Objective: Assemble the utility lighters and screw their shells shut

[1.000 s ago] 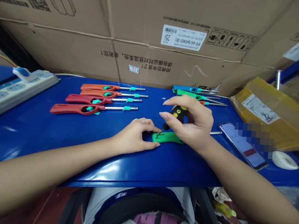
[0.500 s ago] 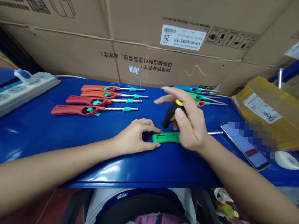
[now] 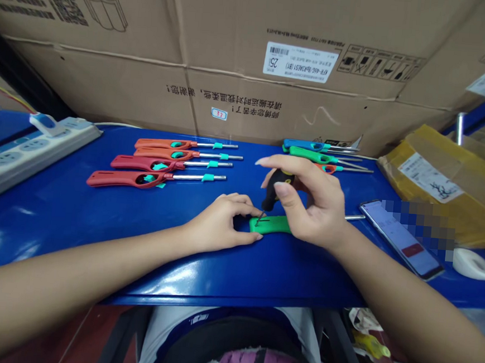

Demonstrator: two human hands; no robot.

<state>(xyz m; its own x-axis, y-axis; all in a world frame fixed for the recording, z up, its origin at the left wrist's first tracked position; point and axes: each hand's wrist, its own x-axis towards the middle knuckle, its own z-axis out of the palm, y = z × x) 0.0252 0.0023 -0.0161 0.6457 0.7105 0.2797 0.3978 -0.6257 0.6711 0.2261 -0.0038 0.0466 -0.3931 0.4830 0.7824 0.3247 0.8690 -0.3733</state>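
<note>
A green long-nosed gas lighter (image 3: 275, 225) lies on the blue table, its metal tube reaching out to the right past my wrist. My left hand (image 3: 218, 224) steadies the lighter's handle end, thumb on the near side and fingers on the far side. In my right hand (image 3: 318, 207) is a short black-and-yellow screwdriver (image 3: 274, 192), gripped between thumb and fingers and tilted. Its tip meets the handle end of the lighter, close to my left fingertips. The middle of the green lighter is hidden by my right hand.
Several red and orange lighters (image 3: 127, 180) lie in a row at the left. More lighters, one blue (image 3: 302, 145), lie behind my right hand. A power strip (image 3: 34, 154) stands far left; a phone (image 3: 401, 239), white object (image 3: 474, 264) and taped parcel (image 3: 439, 186) are right. Cardboard (image 3: 232, 46) stands behind.
The fingers of my right hand have curled and shifted round the screwdriver handle, covering more of its yellow part. My left hand and the green lighter keep their places; the view has shifted slightly.
</note>
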